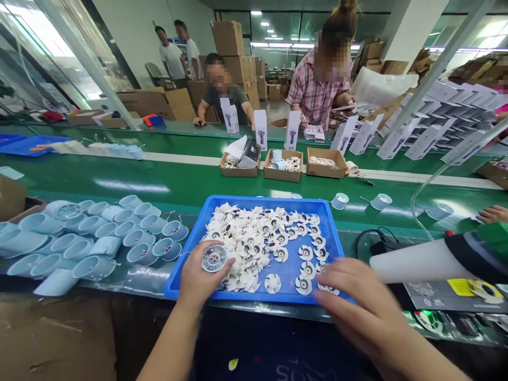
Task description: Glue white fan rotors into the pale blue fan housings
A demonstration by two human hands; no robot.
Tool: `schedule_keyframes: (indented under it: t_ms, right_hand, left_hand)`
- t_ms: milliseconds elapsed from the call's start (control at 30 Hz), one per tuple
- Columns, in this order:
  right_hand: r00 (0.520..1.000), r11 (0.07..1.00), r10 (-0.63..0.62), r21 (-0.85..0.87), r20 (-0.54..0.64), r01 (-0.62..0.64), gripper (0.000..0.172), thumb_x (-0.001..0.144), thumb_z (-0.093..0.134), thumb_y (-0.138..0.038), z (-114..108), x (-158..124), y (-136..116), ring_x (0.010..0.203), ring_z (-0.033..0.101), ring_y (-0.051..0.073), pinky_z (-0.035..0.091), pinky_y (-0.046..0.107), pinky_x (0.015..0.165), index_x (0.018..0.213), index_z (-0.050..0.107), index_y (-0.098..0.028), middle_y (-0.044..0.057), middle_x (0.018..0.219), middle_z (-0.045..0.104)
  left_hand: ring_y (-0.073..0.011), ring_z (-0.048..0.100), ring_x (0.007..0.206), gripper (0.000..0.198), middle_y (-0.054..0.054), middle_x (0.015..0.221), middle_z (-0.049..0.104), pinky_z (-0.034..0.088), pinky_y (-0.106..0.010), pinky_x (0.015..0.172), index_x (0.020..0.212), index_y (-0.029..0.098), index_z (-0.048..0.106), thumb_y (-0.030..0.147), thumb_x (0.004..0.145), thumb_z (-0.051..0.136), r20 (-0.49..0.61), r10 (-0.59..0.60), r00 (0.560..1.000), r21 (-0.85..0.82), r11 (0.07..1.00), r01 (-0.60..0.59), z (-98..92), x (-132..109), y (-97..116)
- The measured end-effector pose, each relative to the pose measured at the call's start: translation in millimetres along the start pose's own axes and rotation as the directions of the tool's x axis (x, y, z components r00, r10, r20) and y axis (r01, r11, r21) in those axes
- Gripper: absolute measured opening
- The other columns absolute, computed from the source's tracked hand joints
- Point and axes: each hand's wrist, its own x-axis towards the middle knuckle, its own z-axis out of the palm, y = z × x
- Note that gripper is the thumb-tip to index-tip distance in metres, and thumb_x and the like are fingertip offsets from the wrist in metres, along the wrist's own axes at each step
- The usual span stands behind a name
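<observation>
My left hand grips a small round pale-blue part with a motor hub, held over the near left corner of a blue tray. The tray holds several white fan impellers. My right hand hovers at the tray's near right corner, fingers bent and reaching toward the impellers there. The hand is blurred by motion, and I cannot make out whether anything is in it.
Several pale-blue round housings are piled left of the tray. A green conveyor belt carries three cardboard boxes and loose housings. A tool with a white barrel lies to the right. Other people work across the belt; another person's hand shows at the right edge.
</observation>
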Motion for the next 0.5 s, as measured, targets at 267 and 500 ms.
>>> schedule_keyframes:
  t_ms: [267, 500]
  right_hand:
    - [0.598, 0.838, 0.154, -0.424, 0.787, 0.343, 0.013, 0.082, 0.062, -0.003, 107.6, 84.9, 58.1, 0.084, 0.063, 0.025, 0.048, 0.035, 0.080, 0.080, 0.070, -0.014, 0.009, 0.084, 0.065]
    - [0.738, 0.970, 0.222, -0.220, 0.637, -0.102, 0.013, 0.076, 0.059, -0.005, 77.5, 73.6, 57.6, 0.097, 0.058, 0.032, 0.039, 0.051, 0.093, 0.087, 0.065, -0.011, 0.014, 0.091, 0.061]
  left_hand:
    - [-0.0264, 0.064, 0.100, 0.040, -0.007, 0.105, 0.067, 0.049, -0.040, 0.092, 0.103, 0.020, 0.059, 0.041, 0.073, 0.072, 0.050, -0.013, 0.999, -0.030, 0.999, 0.015, -0.5, -0.8, -2.7]
    - [-0.0268, 0.063, 0.101, 0.043, -0.008, 0.107, 0.063, 0.050, -0.041, 0.092, 0.106, 0.020, 0.054, 0.044, 0.074, 0.071, -0.080, -0.072, 0.994, -0.081, 0.995, 0.066, -7.2, -5.6, -2.4]
